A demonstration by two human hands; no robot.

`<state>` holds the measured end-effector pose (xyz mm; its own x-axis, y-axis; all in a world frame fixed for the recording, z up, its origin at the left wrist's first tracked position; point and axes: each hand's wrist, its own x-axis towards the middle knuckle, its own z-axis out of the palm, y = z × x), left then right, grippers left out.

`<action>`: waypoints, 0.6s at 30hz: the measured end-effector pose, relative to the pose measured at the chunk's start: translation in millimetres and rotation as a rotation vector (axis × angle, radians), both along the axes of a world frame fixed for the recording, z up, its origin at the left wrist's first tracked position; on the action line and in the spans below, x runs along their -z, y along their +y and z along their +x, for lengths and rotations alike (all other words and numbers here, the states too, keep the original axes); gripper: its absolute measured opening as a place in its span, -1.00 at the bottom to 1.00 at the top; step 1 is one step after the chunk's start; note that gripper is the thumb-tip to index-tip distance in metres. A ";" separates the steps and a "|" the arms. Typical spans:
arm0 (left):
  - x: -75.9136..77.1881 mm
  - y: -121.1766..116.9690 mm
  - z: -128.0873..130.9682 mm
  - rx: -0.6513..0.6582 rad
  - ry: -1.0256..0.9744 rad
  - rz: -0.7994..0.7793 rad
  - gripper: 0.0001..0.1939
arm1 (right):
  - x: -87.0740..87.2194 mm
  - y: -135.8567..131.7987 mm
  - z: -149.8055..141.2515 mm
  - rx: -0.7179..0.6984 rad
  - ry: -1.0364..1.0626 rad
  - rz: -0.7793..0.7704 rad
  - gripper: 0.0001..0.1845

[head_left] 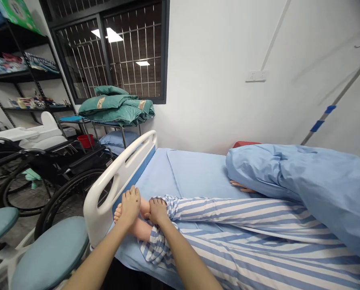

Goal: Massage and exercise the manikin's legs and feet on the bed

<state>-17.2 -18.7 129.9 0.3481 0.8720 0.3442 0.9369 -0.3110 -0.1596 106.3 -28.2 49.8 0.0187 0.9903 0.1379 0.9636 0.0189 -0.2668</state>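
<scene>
**Left grip [130,206] and right grip [158,211] closed on manikin's feet [139,228]**

The left grip wraps one foot, the right the other, beside the striped cuff [165,206]. Two hands, two feet, lying at the end of the bed [198,173] by one white bed rail [119,177]; one blue sheet [303,177] lies beyond.

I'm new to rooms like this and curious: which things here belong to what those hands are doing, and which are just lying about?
Part of the work:
left hand on the mannequin's feet
right hand by the striped pyjama cuff

Just lying about:
blue quilt
wheelchair
folded green quilts
red bucket
</scene>
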 end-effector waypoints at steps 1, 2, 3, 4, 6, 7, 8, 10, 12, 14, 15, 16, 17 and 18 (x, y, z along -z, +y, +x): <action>-0.5 -8.2 -2.9 0.007 0.007 0.027 -0.54 | -3.2 -2.5 -3.8 0.034 0.003 0.005 -0.51; -0.4 -15.6 -6.9 0.027 0.016 0.051 -0.53 | -7.0 -6.0 -8.3 0.075 0.012 0.016 -0.54; 0.2 -21.7 -12.0 0.058 0.028 0.070 -0.52 | -11.2 -10.3 -13.4 0.108 0.028 0.035 -0.59; 1.2 -26.5 -18.2 0.089 0.040 0.085 -0.52 | -15.7 -15.3 -18.9 0.123 0.051 0.059 -0.65; 3.6 -31.9 -32.8 0.094 0.048 0.094 -0.52 | -24.0 -26.2 -29.7 0.067 0.113 0.113 -0.70; 4.6 -32.6 -40.1 0.072 0.048 0.084 -0.53 | -27.3 -31.7 -34.5 0.011 0.143 0.134 -0.70; 4.9 -32.2 -46.6 0.035 0.046 0.062 -0.55 | -29.7 -36.8 -38.6 -0.047 0.168 0.144 -0.69; 3.7 -28.1 -54.9 -0.032 0.054 -0.015 -0.55 | -31.2 -45.4 -44.0 -0.140 0.190 0.104 -0.65; 0.2 -20.4 -55.7 -0.059 0.079 -0.090 -0.55 | -28.5 -51.8 -46.3 -0.187 0.172 0.016 -0.55; -4.4 -10.8 -50.6 -0.070 0.114 -0.162 -0.58 | -23.3 -56.3 -46.8 -0.201 0.103 -0.061 -0.43; -6.4 -6.1 -47.0 -0.060 0.137 -0.202 -0.59 | -20.6 -58.1 -46.9 -0.193 0.060 -0.080 -0.36; -8.1 -1.8 -43.5 -0.040 0.161 -0.244 -0.60 | -18.0 -59.5 -47.0 -0.180 0.019 -0.088 -0.31; -9.2 2.0 -40.3 -0.008 0.182 -0.288 -0.61 | -15.7 -60.6 -47.3 -0.168 -0.016 -0.095 -0.26; -9.7 5.0 -37.7 0.026 0.189 -0.325 -0.63 | -13.9 -61.4 -47.7 -0.156 -0.041 -0.101 -0.23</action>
<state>-54.8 -13.7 139.6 0.4021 0.9154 -0.0216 0.8916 -0.3968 -0.2183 58.6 -89.6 63.7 -0.1395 0.9896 0.0351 0.9611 0.1439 -0.2359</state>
